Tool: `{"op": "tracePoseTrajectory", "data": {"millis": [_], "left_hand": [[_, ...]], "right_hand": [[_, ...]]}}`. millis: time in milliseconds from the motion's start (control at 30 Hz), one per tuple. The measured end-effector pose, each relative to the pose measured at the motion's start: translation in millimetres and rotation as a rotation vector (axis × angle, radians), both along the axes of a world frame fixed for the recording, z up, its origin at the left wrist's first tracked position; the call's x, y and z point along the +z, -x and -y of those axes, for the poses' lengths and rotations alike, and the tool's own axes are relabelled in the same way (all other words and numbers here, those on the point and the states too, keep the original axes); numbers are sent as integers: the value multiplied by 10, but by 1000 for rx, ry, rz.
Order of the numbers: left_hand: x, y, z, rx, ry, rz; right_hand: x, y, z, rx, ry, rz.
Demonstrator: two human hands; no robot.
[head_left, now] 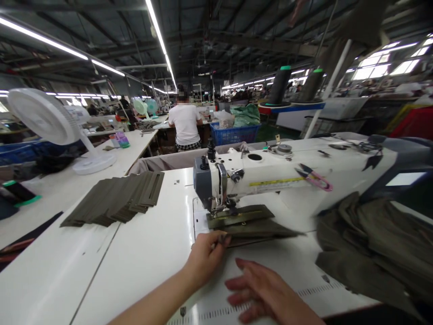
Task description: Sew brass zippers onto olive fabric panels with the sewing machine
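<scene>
My left hand (206,253) pinches the near left corner of a dark olive fabric piece (250,225) that lies under the presser foot of a white sewing machine (270,176). My right hand (262,289) hovers flat just above the white table (135,262), fingers stretched out to the left, holding nothing. It sits a little in front of the fabric piece, apart from it.
A fanned stack of olive fabric strips (117,198) lies at the left. A heap of olive cloth (372,248) fills the right. Pink snips (313,177) rest on the machine arm. A white fan (50,122) stands far left. A person in a white shirt (185,124) sits ahead.
</scene>
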State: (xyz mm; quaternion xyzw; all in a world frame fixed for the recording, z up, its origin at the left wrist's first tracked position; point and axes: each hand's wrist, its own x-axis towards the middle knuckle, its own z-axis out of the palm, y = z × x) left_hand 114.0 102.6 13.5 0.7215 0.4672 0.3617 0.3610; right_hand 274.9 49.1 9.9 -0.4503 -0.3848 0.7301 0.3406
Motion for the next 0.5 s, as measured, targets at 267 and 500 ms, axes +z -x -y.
{"op": "tracePoseTrajectory", "data": {"millis": [267, 500], "left_hand": [[198, 119, -87, 103, 477, 615], [267, 66, -96, -66, 579, 678]], "right_hand": [[117, 286, -577, -36, -24, -61], [179, 317, -461, -21, 67, -333]]}}
